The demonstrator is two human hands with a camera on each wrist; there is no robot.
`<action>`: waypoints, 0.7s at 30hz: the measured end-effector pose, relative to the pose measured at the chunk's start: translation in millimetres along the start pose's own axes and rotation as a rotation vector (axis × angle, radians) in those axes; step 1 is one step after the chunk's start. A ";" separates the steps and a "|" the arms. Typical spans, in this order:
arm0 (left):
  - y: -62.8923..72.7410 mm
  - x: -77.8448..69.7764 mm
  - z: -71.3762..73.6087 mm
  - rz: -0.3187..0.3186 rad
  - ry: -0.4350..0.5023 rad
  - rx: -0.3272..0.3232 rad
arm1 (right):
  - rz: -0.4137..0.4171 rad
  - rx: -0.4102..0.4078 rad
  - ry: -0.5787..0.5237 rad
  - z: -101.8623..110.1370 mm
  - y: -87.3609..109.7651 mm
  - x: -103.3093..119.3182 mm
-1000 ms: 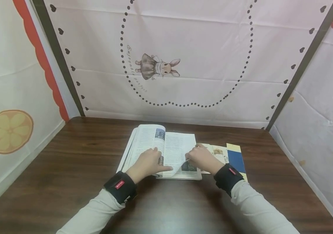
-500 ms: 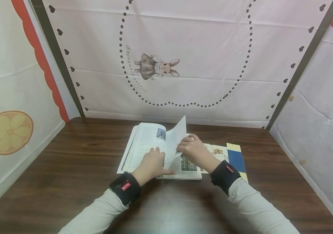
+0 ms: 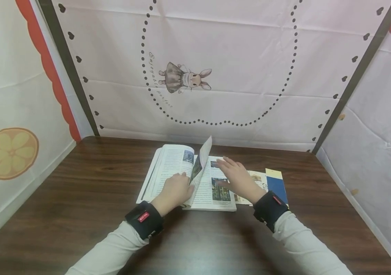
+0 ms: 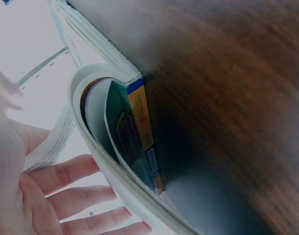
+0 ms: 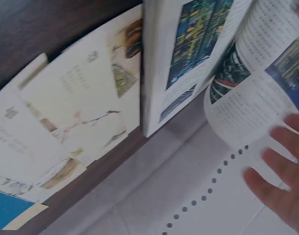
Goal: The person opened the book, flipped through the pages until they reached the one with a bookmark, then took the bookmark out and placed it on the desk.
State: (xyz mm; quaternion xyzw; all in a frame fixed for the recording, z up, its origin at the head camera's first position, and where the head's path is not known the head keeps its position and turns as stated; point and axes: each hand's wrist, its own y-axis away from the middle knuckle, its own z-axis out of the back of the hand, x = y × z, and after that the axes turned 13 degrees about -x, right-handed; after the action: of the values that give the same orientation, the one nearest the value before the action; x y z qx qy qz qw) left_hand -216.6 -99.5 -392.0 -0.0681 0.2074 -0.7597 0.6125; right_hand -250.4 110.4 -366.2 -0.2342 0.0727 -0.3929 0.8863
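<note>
An open paperback book (image 3: 168, 164) lies on the table, its spine (image 4: 142, 112) visible from below in the left wrist view. One leaf (image 3: 200, 166) stands nearly upright near the book's middle, leaning left at its lower part. My left hand (image 3: 175, 189) rests on the left-hand pages with its fingers extended, and its thumb lies by the foot of the raised leaf. Over the right-hand page, my right hand (image 3: 239, 179) has its fingers spread and holds nothing. The right wrist view shows the right fingertips (image 5: 257, 183) apart from the curved leaf.
Overlapping illustrated cards or a folded cover (image 5: 76, 93) lie under and beside the book's right edge, with a blue panel (image 3: 277, 189) at the far end. A printed cloth wall (image 3: 250, 76) rises behind the brown table (image 3: 96, 183).
The raised leaf has swung from the right side up and leftward. My right hand has let go of it and spread its fingers. My left hand stays on the left pages.
</note>
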 end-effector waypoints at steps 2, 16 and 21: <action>0.7 1.0 -0.7 0.002 0.005 -0.010 | -0.045 0.164 -0.035 -1.6 4.8 -3.5; 2.9 12.6 2.1 0.089 0.102 -0.070 | -0.121 0.512 -0.053 -28.7 17.1 -13.6; 6.4 21.0 5.6 0.167 0.259 -0.143 | -0.115 0.504 -0.071 -29.1 19.1 -15.3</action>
State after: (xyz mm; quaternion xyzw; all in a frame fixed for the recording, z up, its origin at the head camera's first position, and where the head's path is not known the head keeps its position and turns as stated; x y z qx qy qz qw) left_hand -213.9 -122.0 -392.6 0.0046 0.3430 -0.6918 0.6354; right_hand -257.3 122.2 -401.7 -0.0231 -0.0721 -0.4397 0.8949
